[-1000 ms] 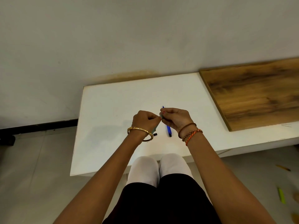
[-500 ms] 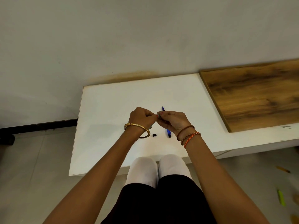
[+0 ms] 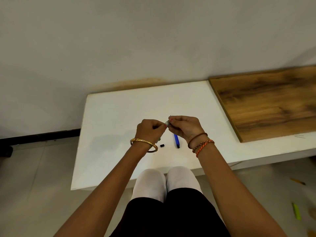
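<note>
Where left grip [image 3: 149, 130] and right grip [image 3: 185, 128] meet, both pinch a grey piece [image 3: 167, 123].

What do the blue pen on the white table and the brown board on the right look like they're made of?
The slim blue pen looks like smooth plastic: even, saturated colour, slight gloss. The flat brown board looks like wood or wood-grain laminate, matte, with dark streaky grain; which one I cannot tell.
</note>
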